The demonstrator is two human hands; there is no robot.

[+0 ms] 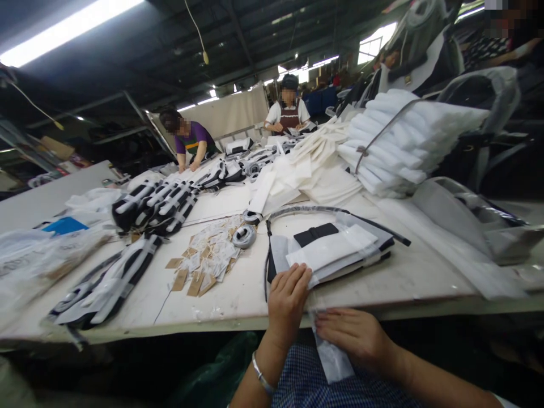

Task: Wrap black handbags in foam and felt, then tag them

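Right hand (357, 339): fingers close together over a translucent strip (335, 365) hanging past the table (244, 300) edge; thumb hidden, pinch cannot be told.
Left hand (289, 297): fingers side by side on the white sheet's (340, 249) near end; grip underneath cannot be told.
Black bag (317, 233): on the table just beyond the left hand, under that sheet.
Progress: seemingly part-covered; dark patches remain bare, strip loose.
Tags (206, 255): piled, writing too small to read.
Plastic (38, 260): printed, illegible.
Wrapped bundles (155, 207): farther left, apparently finished.
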